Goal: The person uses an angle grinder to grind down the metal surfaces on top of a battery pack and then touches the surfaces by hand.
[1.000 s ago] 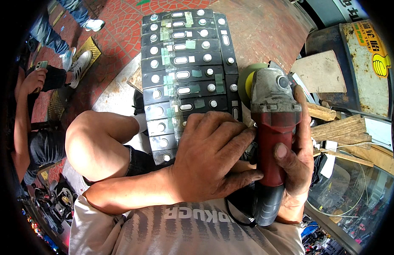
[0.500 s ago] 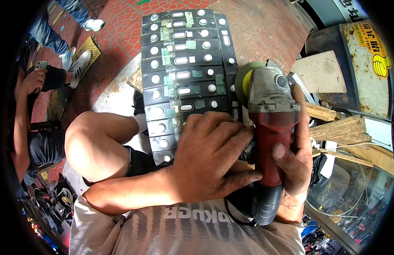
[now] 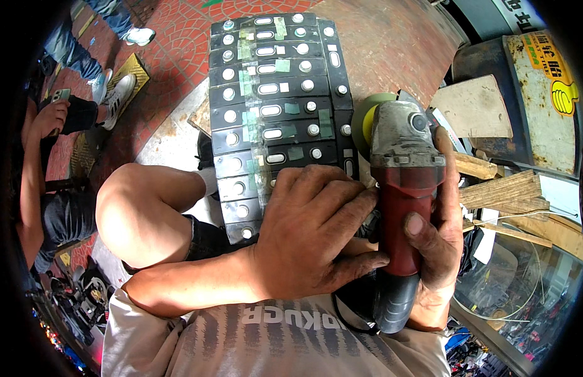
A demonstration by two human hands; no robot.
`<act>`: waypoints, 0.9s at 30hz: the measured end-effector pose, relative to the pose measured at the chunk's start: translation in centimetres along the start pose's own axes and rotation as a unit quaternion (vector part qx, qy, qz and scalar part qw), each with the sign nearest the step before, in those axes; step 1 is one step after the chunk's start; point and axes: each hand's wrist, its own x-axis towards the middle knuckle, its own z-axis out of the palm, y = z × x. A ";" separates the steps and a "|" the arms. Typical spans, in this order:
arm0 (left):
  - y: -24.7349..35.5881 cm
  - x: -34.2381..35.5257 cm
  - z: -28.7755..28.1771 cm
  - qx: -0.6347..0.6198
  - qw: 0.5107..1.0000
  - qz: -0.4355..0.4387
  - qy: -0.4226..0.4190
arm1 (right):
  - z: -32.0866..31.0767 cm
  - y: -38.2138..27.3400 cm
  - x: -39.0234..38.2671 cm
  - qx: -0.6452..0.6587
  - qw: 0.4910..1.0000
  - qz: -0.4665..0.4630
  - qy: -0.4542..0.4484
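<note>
Right hand (image 3: 439,245) is wrapped tight around the red body of the angle grinder (image 3: 401,188), thumb pressed across the front of the grip, fingers curled round the far side. Left hand (image 3: 316,239) lies palm down, fingers half spread, their tips touching the grinder's red body; whether they grip it or only rest there I cannot tell, and the heel of that hand covers the near end of the battery pack (image 3: 276,107). The grinder points away from the person, its grey, dusty gear head up front and a yellow-green disc (image 3: 365,119) showing just past it, right against the pack's right edge. Its dark rear end sits close to the person's chest.

The battery pack is a long stack of black rectangular cells, each with round silver terminals and strips of pale green tape down the middle. It lies on a pale slab (image 3: 169,141) on the red brick paving (image 3: 379,44), running from the hands toward the far side. The person's bare knee (image 3: 137,210) rises just left of the pack's near end.

Out to the right, wooden offcuts (image 3: 505,191) are piled beside a rusty metal panel (image 3: 536,94). On the far left another person sits holding a phone (image 3: 60,95), and white sneakers (image 3: 119,94) stand on the paving near them.
</note>
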 end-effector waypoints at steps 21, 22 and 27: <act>0.1 -0.1 0.0 -0.001 1.000 0.000 -0.001 | -0.5 0.3 0.1 -0.027 1.000 -0.011 -0.010; 0.1 -0.1 0.0 -0.002 1.000 0.000 0.001 | -0.6 0.3 0.1 -0.031 0.999 -0.011 -0.011; 0.1 0.0 0.0 -0.002 1.000 -0.002 0.002 | -0.5 0.4 0.2 -0.040 0.999 -0.009 -0.006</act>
